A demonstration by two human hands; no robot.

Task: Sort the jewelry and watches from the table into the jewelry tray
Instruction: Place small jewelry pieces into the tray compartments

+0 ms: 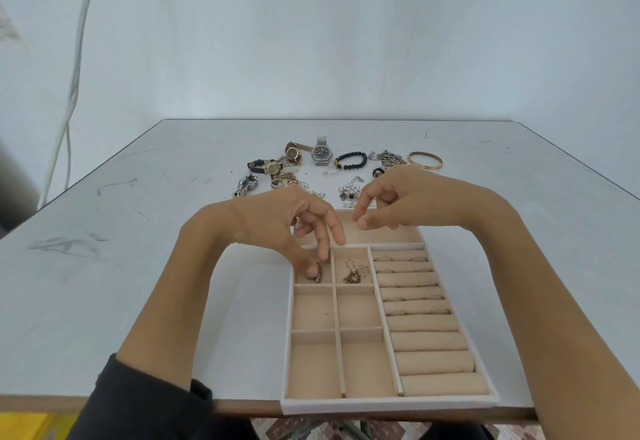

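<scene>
Jewelry tray (381, 405) lies at the near edge of the table (138, 231), straight ahead of us, with both our hands over its far half. Our left hand (273, 228) reaches down into the far-left small compartment, where thumb and forefinger pinch a small chain (318, 274) low in the compartment. Just to the right, in the next compartment, lies a loose bracelet (353, 274), apart from our fingers. Our right hand (394, 198) hovers above the long compartment at the tray's far end, fingers loosely bent and holding nothing we can see. Several rings (384, 258) sit in the padded rolls on the right. Beyond the tray, unsorted pieces lie on the table: a silver watch (322, 154), a black bead bracelet (351, 160) and a gold bangle (425, 160).
</scene>
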